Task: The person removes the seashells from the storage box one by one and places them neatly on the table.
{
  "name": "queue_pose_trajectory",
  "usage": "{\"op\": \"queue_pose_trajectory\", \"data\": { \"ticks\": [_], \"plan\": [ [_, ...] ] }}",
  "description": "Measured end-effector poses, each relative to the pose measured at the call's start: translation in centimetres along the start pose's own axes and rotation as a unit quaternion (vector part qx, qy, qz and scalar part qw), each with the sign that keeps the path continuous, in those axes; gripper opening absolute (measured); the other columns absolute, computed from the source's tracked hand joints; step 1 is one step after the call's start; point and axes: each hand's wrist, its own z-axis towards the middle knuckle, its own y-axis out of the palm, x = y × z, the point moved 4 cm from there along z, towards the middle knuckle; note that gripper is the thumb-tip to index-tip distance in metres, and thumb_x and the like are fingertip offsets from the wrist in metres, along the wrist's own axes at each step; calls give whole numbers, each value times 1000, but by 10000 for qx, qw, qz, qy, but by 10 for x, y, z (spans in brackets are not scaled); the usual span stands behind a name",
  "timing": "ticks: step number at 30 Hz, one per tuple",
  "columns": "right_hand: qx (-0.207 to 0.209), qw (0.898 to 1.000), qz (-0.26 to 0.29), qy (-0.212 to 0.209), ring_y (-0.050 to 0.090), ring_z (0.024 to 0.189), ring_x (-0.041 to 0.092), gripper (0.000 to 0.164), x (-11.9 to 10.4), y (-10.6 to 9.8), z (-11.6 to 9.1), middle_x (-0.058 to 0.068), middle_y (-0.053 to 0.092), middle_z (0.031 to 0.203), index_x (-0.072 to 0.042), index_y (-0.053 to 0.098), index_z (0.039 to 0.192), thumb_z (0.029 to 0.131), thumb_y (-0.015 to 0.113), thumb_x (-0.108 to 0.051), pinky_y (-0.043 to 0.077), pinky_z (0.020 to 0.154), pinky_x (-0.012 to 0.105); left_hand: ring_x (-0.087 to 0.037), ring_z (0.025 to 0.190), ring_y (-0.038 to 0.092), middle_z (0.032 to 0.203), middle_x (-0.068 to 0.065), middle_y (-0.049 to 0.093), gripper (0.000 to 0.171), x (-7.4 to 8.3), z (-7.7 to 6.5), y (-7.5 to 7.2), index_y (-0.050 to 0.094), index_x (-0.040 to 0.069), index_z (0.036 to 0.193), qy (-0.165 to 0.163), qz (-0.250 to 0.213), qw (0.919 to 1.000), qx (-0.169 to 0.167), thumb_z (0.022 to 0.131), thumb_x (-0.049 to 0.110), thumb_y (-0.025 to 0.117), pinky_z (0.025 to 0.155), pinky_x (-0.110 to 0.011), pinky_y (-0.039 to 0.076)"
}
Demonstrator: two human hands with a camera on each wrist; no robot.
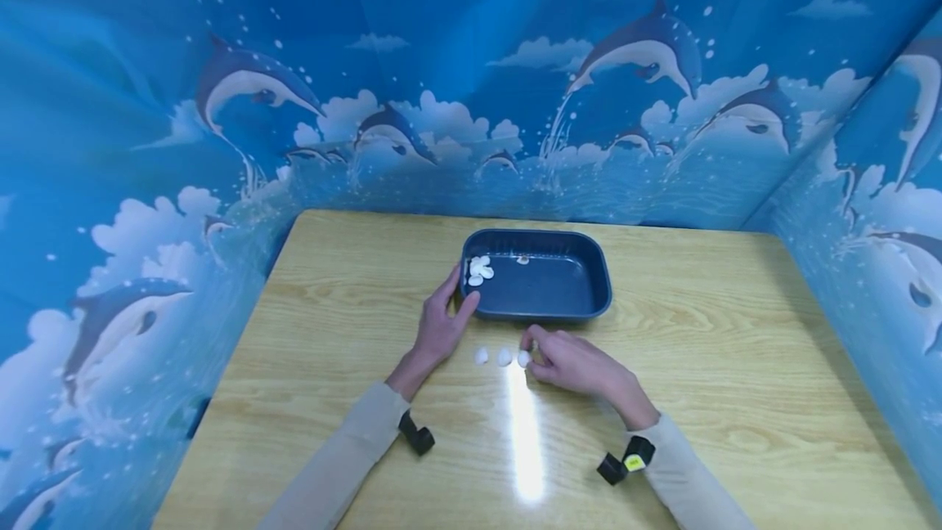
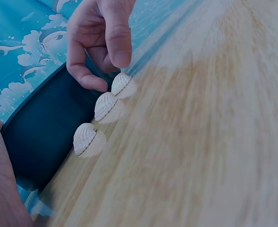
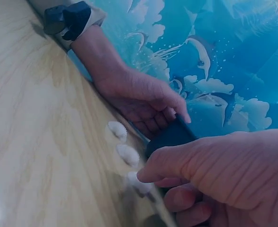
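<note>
A dark blue rectangular plastic basin (image 1: 545,315) stands on the table, several white seashells (image 1: 480,270) gathered inside its left end. My left hand (image 1: 440,327) grips the basin's left end, thumb at the near corner. Three ribbed white shells form a row on the wood in front of the basin: a left shell (image 2: 85,139), a middle shell (image 2: 105,107) and a right shell (image 2: 121,84). The right hand (image 1: 574,360) has its thumb and forefinger around the right shell. In the right wrist view its thumb tip (image 3: 148,175) covers part of that shell.
One more small shell (image 1: 523,259) lies near the basin's far wall. The wood-grain table (image 1: 331,293) extends to both sides and carries a bright light reflection. A blue curtain (image 1: 456,47) printed with dolphins hangs behind and at the sides.
</note>
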Motion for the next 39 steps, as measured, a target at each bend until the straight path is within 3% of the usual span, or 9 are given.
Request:
{"op": "queue_pose_trajectory", "data": {
  "ticks": [14,21,29,39],
  "plan": [
    [-19,9991,426,-62,42,52,2,22,-22,-23,-2,-13,46,63,-6,68,122,103,65,-18,37,49,21,-22,155,32,168,-14,34,65,-2,1,0,34,6,162,-61,48,10000,60,106,25,62,128,-42,28],
    [376,9979,400,-339,35,50,1,22,-29,-45,3,-13,40,60,-3,71,120,104,63,-15,33,48,21,-21,155,31,168,-13,34,66,-1,0,0,33,10,163,-86,58,9999,40,106,27,62,128,-41,27],
    [814,9956,377,-276,35,48,4,25,-17,-58,27,-10,41,57,0,71,124,104,62,-13,33,47,22,-19,155,31,168,-13,33,66,-1,1,0,32,9,163,-113,92,9999,7,106,27,61,128,-40,27],
    [886,9948,489,-121,43,54,10,25,10,-49,67,-5,47,64,2,70,122,103,62,-12,35,51,24,-20,155,31,168,-14,33,66,0,0,0,32,9,163,-163,134,9998,4,106,26,61,128,-42,27]
  ]
}}
